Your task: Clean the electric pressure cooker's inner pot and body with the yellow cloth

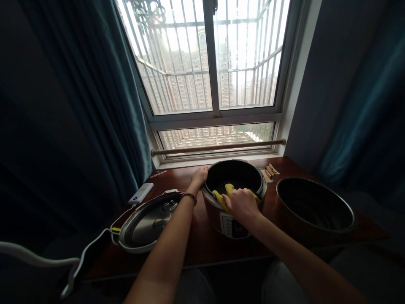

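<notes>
An electric pressure cooker (212,213) with a brown body, a front control panel and a dark open cavity stands on the wooden table before me. At its upper left edge, my left hand (200,176) is closed on the rim. My right hand (243,206) grips a yellow cloth (220,200) against the front rim, and part of the cloth reaches into the opening. To the left lies the cooker's lid (148,226), its steel inner side facing up; my left forearm covers its right edge. A separate inner pot (286,213) with a dark inside stands at the right.
A white power bank (141,194) with a cable lies behind the lid. White cords (88,249) trail off the table's left side. A small tan object (271,171) sits behind the cooker on the right. A barred window and a horizontal rail (218,148) are behind; blue curtains (117,114) hang beside.
</notes>
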Tool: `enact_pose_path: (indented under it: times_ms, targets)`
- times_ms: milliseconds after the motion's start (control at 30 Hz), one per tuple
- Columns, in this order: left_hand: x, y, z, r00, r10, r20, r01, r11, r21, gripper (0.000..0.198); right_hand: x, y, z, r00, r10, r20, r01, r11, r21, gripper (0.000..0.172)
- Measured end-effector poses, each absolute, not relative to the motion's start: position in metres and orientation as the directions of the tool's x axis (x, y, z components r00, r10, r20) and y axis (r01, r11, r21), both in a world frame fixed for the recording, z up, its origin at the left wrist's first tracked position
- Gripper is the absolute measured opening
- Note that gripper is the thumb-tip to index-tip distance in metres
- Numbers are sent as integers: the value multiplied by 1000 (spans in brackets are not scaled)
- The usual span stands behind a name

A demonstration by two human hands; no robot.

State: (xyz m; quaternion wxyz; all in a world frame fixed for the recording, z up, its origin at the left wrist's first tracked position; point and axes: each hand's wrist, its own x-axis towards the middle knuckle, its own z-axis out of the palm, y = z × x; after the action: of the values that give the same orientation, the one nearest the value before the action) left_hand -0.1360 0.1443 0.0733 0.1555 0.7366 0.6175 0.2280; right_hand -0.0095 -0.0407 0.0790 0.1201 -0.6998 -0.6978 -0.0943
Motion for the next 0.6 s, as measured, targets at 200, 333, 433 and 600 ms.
enact_pose_path:
  times_ms: [200,333,433,600]
  targets:
    - [-137,149,69,131,979,158,837,-195,512,39,-13,-43,62,142,871,471,990,-124,-70,47]
    - [-136,154,64,136,974,181,839,-210,502,40,-13,-42,58,184,852,490,983,-156,-97,46]
    - [-136,153,64,148,965,216,834,-239,497,40,-13,-42,57,179,848,499,984,-146,-104,46]
    - [-138,132,81,147,905,398,797,-347,495,38,-8,-46,60,196,844,499,975,-116,-187,43]
